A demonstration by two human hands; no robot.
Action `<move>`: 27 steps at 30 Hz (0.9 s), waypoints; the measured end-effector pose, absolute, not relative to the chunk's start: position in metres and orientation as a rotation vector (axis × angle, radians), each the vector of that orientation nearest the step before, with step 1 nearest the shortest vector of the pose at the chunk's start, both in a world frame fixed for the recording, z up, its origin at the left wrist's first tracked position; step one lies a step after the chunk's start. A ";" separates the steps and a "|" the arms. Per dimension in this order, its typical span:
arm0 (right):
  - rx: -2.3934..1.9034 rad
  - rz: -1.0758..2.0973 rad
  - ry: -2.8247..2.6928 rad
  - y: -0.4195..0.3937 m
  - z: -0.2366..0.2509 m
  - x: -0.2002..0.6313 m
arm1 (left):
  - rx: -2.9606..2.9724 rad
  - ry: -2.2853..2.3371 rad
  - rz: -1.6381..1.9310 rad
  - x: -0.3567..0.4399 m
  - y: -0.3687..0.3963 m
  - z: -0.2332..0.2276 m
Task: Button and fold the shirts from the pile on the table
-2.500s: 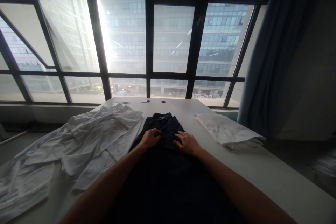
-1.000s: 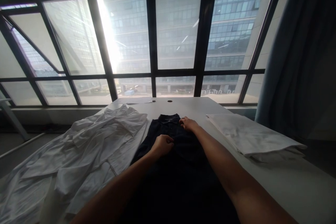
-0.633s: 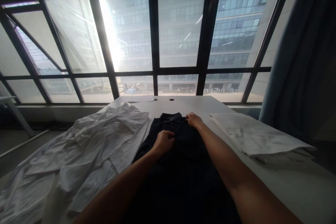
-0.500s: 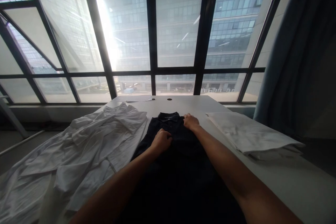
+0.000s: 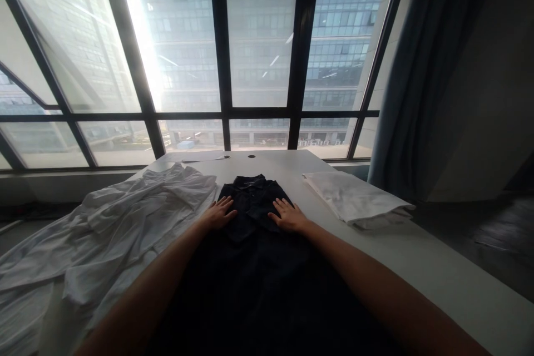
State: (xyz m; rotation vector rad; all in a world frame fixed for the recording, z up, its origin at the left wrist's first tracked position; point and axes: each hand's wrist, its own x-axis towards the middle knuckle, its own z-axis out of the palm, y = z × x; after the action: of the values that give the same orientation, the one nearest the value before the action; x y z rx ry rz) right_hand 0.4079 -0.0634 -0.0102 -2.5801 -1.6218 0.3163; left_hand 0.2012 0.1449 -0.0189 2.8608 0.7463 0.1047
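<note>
A dark collared shirt (image 5: 253, 219) lies front up on the white table (image 5: 287, 164), its collar toward the window. My left hand (image 5: 219, 213) rests flat on the shirt's left side, fingers spread. On the right side of the same shirt, my right hand (image 5: 287, 214) lies palm down with its fingers apart. Neither hand grips the cloth. The lower part of the shirt is too dark to make out, and it merges with the dark area between my forearms.
Crumpled white garments (image 5: 137, 217) cover the table's left side. A folded white cloth (image 5: 354, 197) lies on the right. Two round holes, one of them this dark hole (image 5: 251, 156), sit near the far edge. Beyond are windows and a blue-grey curtain (image 5: 394, 105).
Both hands have gone from closed to flat and spread. The left moved outward to the shirt's left side, and the right came down from near the collar. The view has turned slightly right.
</note>
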 end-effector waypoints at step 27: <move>-2.514 0.399 -1.664 -0.050 0.001 0.378 | 2.835 0.667 0.031 0.190 0.088 -0.008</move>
State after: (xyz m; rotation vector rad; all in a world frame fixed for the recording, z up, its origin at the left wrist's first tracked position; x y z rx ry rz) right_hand 0.3782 -0.0498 0.0007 -2.5141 -1.6642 0.3992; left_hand 0.1903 0.0876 -0.0076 2.8354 0.6670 0.0314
